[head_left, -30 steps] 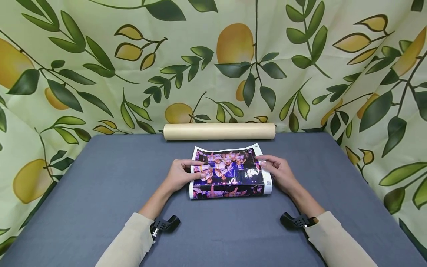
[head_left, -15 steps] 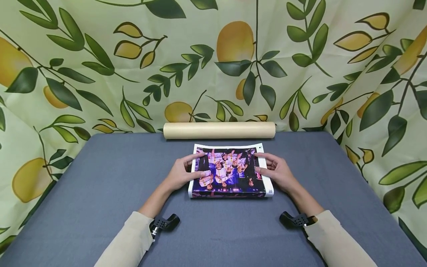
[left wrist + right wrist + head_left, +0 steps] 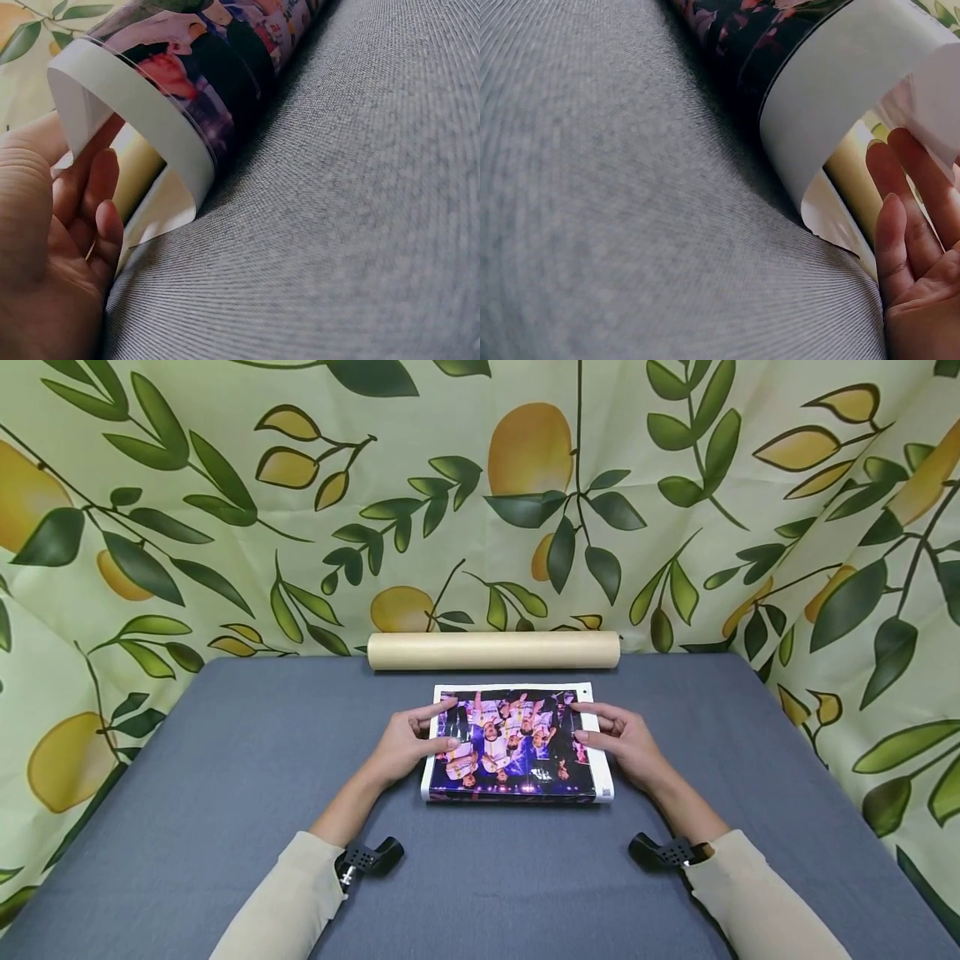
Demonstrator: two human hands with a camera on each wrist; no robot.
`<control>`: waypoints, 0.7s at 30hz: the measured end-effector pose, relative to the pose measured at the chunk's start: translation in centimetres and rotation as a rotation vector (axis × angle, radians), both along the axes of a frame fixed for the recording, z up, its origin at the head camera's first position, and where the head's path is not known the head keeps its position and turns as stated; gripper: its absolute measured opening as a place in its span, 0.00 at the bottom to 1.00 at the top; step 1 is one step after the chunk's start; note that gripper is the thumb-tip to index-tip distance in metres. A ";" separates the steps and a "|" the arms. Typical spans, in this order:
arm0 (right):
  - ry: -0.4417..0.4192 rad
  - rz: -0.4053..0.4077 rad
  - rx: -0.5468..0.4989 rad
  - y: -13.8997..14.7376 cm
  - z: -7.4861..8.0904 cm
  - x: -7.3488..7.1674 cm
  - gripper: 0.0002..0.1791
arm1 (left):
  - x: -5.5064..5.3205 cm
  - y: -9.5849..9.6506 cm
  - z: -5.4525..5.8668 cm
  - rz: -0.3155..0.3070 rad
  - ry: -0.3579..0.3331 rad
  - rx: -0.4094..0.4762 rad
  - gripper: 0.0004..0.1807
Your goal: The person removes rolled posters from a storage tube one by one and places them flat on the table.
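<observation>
A glossy printed poster [image 3: 517, 743] with a white border lies across the middle of the table, its picture of several people upside down from here. Its near side bends round in a curve, so one layer lies over another; both wrist views look into the open ends of this bend. My left hand [image 3: 401, 747] holds the left edge, thumb and index finger on top, other fingers reaching under the upper layer. Mirroring it, my right hand [image 3: 628, 745] grips the right edge the same way. In the left wrist view the poster's white margin [image 3: 142, 109] arches over the fingers.
Behind the poster a long beige roll [image 3: 495, 652] lies along the table's far edge. A blue-grey cloth [image 3: 510, 885] covers the table. Fabric printed with fruit and leaves [image 3: 315, 560] hangs at the back and sides.
The poster's wavy upper layer has flattened, and the picture strip at its near side has narrowed to a thin bent edge. Both hands shifted their fingers slightly along the side edges.
</observation>
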State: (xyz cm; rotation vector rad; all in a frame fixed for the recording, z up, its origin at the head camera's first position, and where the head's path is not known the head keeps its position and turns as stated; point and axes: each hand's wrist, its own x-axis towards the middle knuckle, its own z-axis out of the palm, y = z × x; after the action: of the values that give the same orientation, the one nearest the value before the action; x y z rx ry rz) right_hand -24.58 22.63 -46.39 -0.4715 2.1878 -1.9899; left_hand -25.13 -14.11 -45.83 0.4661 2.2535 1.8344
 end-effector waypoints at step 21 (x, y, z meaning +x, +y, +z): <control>-0.072 -0.010 -0.120 0.0 0.1 0.0 0.16 | 0.4 0.6 0.2 0.107 -0.029 0.010 0.28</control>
State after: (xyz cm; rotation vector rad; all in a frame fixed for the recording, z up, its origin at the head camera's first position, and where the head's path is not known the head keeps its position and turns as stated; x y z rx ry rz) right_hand -24.58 22.65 -46.34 -0.3982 2.0418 -2.1176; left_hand -24.74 -13.52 -45.65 0.3244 2.2920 1.8909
